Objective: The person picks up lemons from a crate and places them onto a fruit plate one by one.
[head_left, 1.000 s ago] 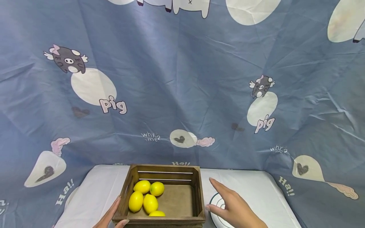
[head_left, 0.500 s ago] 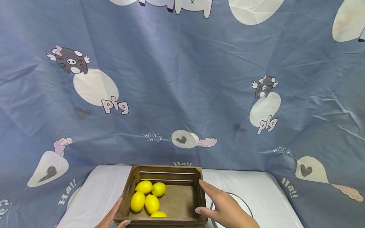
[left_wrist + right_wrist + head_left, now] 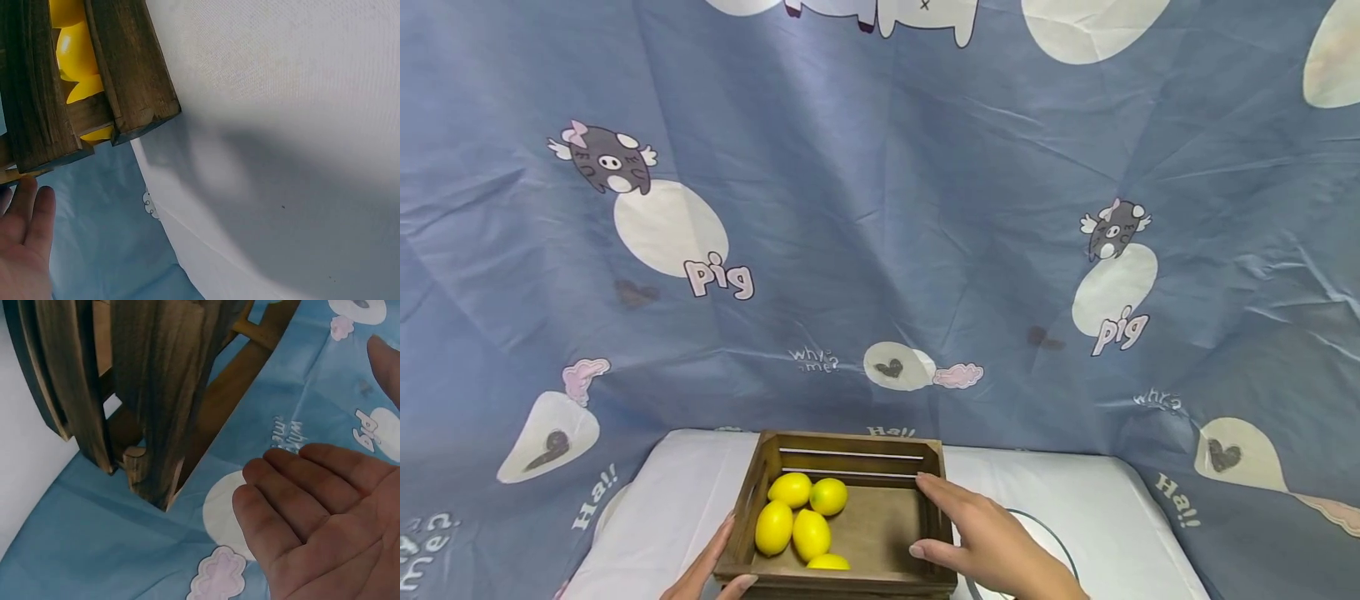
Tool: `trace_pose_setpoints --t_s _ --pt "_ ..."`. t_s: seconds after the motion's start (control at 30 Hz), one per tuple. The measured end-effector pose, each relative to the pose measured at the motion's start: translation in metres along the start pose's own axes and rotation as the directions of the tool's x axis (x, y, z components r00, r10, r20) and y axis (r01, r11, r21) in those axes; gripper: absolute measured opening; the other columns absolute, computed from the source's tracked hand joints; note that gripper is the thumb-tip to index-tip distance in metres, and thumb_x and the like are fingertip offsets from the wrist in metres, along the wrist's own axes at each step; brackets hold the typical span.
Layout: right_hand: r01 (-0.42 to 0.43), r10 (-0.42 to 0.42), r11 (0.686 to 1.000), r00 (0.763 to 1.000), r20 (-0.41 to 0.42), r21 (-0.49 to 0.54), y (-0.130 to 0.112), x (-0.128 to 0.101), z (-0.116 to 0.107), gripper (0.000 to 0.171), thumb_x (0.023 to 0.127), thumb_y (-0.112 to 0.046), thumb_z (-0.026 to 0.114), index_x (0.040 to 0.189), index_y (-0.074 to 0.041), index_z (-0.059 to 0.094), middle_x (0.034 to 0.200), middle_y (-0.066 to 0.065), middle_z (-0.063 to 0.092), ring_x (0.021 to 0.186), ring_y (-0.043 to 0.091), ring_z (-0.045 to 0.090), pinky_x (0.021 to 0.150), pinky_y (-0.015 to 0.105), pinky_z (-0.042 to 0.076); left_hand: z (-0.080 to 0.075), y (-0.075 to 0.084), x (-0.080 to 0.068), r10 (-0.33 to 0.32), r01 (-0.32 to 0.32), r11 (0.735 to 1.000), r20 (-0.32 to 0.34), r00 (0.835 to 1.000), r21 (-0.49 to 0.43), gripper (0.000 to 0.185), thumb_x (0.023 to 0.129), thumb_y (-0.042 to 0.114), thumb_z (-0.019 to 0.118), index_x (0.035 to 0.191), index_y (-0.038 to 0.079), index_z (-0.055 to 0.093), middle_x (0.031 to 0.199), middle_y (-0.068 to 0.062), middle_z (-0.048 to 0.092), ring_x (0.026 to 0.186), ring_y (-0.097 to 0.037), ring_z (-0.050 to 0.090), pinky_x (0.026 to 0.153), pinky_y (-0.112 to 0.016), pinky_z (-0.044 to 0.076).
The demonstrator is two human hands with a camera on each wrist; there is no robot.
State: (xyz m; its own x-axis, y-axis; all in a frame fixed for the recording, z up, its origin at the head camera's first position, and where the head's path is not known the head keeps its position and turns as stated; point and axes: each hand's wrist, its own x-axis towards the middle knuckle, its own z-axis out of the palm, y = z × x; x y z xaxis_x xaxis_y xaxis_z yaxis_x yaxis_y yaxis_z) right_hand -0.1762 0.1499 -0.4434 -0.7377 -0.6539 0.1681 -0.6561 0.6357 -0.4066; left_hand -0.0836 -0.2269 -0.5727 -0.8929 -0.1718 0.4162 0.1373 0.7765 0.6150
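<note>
A brown wooden crate (image 3: 880,525) stands on the white-covered table, with several yellow lemons (image 3: 812,535) in its left half. My left hand (image 3: 706,567) is at the crate's left side near the front corner, fingers extended; in the left wrist view its fingertips meet the crate's edge. Over the crate's right wall in the head view lies my right hand (image 3: 988,533), thumb and fingers spread and nothing held. The right wrist view shows this palm (image 3: 337,531) with its fingers fairly straight, seemingly apart from the slatted wood (image 3: 156,394).
A white plate (image 3: 1047,537) with a dark rim lies to the right of the crate, partly covered by my right hand. Behind the white table (image 3: 1097,500) hangs a blue cloth (image 3: 880,275) printed with pigs, which also borders both sides.
My right hand has moved left from above the plate to the crate's right wall. The left hand stays at the crate's left side. The head view has shifted slightly.
</note>
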Motion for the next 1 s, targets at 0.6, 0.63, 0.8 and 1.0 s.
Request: trace_pose_setpoints --t_s 0.6,0.63,0.8,1.0 --pt "0.09 -0.089 0.996 0.993 0.083 -0.012 -0.016 0.035 -0.007 0.073 0.098 -0.057 0.069 0.148 -0.005 0.058 0.145 0.006 0.062 0.131 0.022 0.061 0.107 0.043 0.052 0.001 0.005 -0.003 -0.034 0.032 0.999 -0.053 0.998 -0.031 0.077 0.088 0.025 0.088 0.155 0.015 0.052 0.147 -0.013 0.06 0.11 -0.032 0.072 0.08 -0.046 0.063" --pt "0.094 -0.093 0.995 0.992 0.086 -0.013 -0.017 0.037 -0.007 0.073 0.098 -0.057 0.068 0.148 -0.005 0.058 0.145 0.006 0.062 0.131 0.022 0.06 0.107 0.042 0.052 0.001 0.004 -0.003 -0.031 0.029 0.999 -0.06 0.998 -0.028 0.078 0.087 0.024 0.089 0.155 0.015 0.053 0.147 -0.012 0.061 0.109 -0.031 0.072 0.08 -0.045 0.063" --pt "0.115 -0.112 0.993 0.989 0.094 -0.028 -0.018 0.045 -0.007 0.074 0.098 -0.058 0.067 0.148 -0.005 0.058 0.146 0.005 0.062 0.132 0.02 0.06 0.109 0.04 0.051 0.0 0.005 -0.002 -0.048 0.047 0.998 -0.041 0.998 -0.03 0.077 0.087 0.027 0.089 0.155 0.014 0.053 0.145 -0.015 0.062 0.105 -0.029 0.073 0.075 -0.042 0.063" --pt "0.147 -0.144 0.989 0.983 0.115 -0.021 -0.021 0.055 -0.009 0.074 0.098 -0.056 0.068 0.149 -0.004 0.057 0.147 0.007 0.061 0.132 0.02 0.059 0.11 0.039 0.049 0.001 0.002 -0.002 -0.022 0.02 0.997 -0.035 0.999 -0.072 0.079 0.085 0.016 0.09 0.155 0.011 0.052 0.141 -0.017 0.064 0.097 -0.007 0.072 0.072 -0.033 0.063"
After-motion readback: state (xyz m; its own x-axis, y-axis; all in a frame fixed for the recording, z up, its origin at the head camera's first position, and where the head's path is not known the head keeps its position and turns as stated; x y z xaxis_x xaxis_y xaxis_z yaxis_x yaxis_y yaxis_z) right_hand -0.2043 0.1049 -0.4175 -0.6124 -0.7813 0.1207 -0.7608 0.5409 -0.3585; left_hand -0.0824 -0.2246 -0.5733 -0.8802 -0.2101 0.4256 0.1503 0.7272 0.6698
